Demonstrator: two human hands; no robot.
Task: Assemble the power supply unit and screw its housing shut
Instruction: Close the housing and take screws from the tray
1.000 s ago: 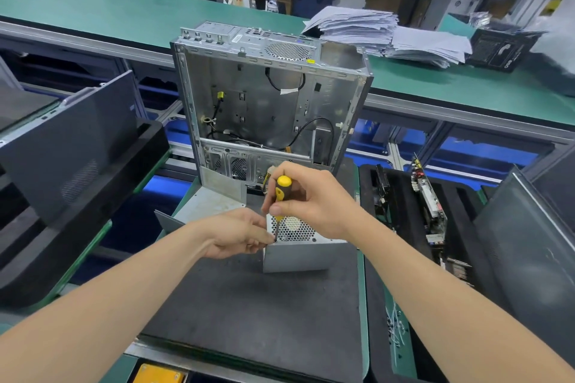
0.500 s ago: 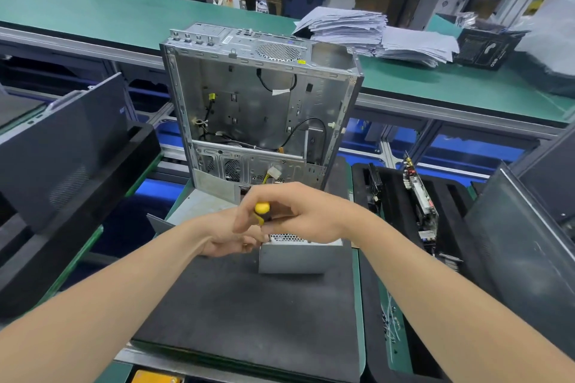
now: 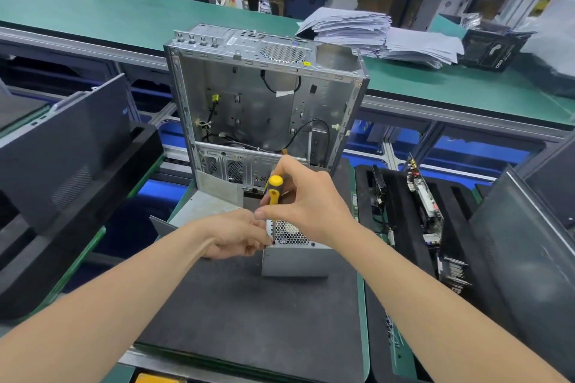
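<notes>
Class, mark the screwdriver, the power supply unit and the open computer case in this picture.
screwdriver point(image 3: 275, 188): head view, on its yellow handle.
power supply unit point(image 3: 295, 262): head view, on its plain grey side wall.
computer case point(image 3: 249, 109): head view, on its bare inner panel.

Views: one. Head camera, wide-angle, worn by the person; looked forward and down over the near edge of the table point(image 3: 249, 320). Close range: left hand point(image 3: 236, 236) and right hand point(image 3: 311, 208), on the screwdriver point(image 3: 274, 190), fell at frame centre. Far limit: the green table point(image 3: 93, 9), running left to right across the top of the frame.
</notes>
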